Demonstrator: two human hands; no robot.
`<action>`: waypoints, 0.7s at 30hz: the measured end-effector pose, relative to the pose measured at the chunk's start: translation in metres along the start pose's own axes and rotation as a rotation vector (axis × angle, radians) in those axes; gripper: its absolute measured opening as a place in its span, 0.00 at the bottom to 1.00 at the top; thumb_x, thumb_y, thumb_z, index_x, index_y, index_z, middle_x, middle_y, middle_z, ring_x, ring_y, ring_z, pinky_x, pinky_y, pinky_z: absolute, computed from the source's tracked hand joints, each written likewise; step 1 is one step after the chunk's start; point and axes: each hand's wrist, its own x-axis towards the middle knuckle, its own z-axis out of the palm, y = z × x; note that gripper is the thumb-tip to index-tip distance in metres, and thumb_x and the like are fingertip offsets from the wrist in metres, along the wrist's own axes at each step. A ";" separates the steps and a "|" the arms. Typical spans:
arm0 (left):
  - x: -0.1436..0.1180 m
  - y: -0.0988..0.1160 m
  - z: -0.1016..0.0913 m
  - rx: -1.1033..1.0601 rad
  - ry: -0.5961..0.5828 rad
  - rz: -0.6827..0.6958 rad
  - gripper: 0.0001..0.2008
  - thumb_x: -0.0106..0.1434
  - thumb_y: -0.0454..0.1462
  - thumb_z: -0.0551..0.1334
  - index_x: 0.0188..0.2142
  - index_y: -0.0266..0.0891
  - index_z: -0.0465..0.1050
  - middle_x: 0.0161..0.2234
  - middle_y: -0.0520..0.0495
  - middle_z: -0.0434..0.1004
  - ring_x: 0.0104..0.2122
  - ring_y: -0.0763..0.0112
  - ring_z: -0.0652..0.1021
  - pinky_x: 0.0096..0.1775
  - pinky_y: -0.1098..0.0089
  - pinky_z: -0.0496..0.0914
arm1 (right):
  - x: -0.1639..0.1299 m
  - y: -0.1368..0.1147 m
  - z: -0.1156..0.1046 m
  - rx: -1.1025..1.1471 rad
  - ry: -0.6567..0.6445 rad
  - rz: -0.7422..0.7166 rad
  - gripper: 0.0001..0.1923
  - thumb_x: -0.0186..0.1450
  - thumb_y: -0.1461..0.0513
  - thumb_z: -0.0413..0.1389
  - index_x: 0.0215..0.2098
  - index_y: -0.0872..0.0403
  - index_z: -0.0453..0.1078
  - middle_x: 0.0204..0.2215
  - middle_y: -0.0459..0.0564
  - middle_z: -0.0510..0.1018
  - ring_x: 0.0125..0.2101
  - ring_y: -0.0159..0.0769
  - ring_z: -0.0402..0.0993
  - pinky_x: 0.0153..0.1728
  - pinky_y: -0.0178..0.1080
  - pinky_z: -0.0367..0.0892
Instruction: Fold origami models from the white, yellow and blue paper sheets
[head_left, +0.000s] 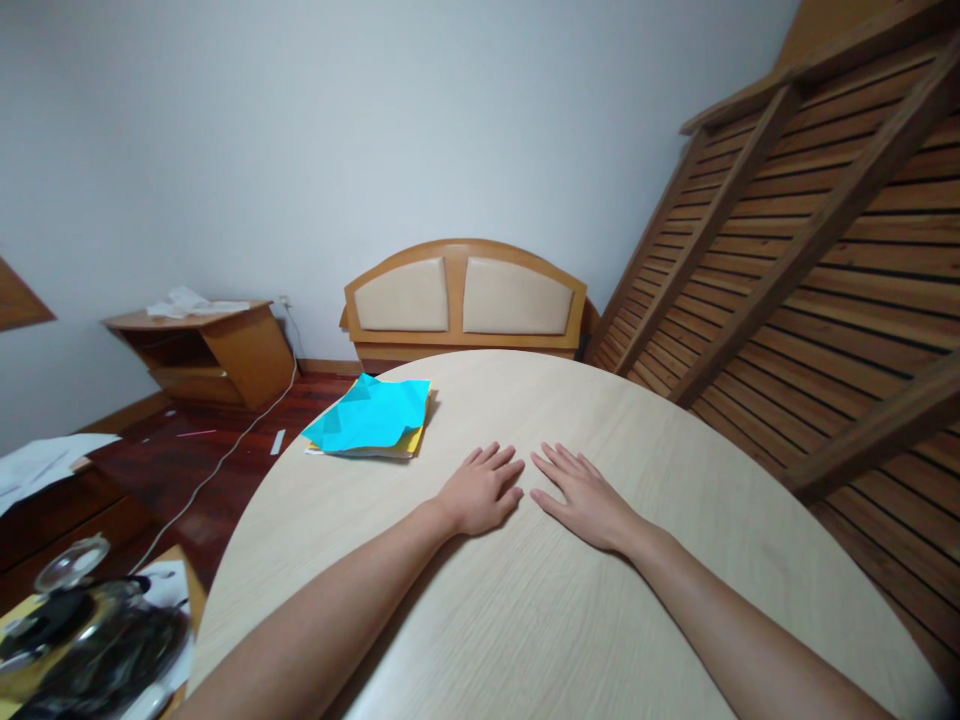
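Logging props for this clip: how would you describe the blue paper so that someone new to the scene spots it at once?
Start at the round pale wooden table where both hands lie flat. Beyond the left hand, near the table's far left edge, sits a small stack of paper. The creased bright blue sheet lies on top, with yellow and white sheets showing beneath it.
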 end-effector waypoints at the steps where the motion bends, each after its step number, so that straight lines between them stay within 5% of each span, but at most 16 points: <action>1: 0.000 0.000 0.000 0.002 0.002 0.001 0.26 0.72 0.45 0.52 0.65 0.40 0.62 0.69 0.39 0.57 0.68 0.47 0.58 0.65 0.46 0.56 | 0.000 0.000 0.000 -0.003 -0.002 -0.001 0.36 0.71 0.43 0.45 0.70 0.52 0.57 0.71 0.55 0.52 0.70 0.50 0.44 0.68 0.55 0.45; 10: 0.000 0.003 -0.008 0.090 0.180 -0.033 0.17 0.69 0.40 0.54 0.53 0.40 0.73 0.60 0.41 0.71 0.61 0.56 0.69 0.62 0.54 0.61 | 0.001 0.005 0.004 0.028 0.023 -0.018 0.35 0.71 0.43 0.46 0.70 0.51 0.57 0.70 0.54 0.53 0.70 0.50 0.45 0.68 0.56 0.45; 16: -0.012 -0.026 -0.037 0.331 0.373 -0.296 0.15 0.66 0.37 0.56 0.49 0.39 0.74 0.58 0.39 0.71 0.57 0.52 0.69 0.61 0.52 0.59 | 0.001 0.006 0.004 0.043 0.031 -0.012 0.34 0.71 0.44 0.47 0.69 0.50 0.59 0.70 0.54 0.54 0.70 0.50 0.47 0.68 0.56 0.45; 21: -0.028 -0.054 -0.058 0.485 0.372 -0.598 0.16 0.66 0.37 0.55 0.51 0.35 0.72 0.54 0.34 0.73 0.54 0.46 0.71 0.54 0.52 0.64 | 0.001 0.006 0.002 0.042 0.019 -0.010 0.34 0.71 0.44 0.47 0.69 0.52 0.59 0.70 0.54 0.54 0.70 0.50 0.47 0.68 0.55 0.45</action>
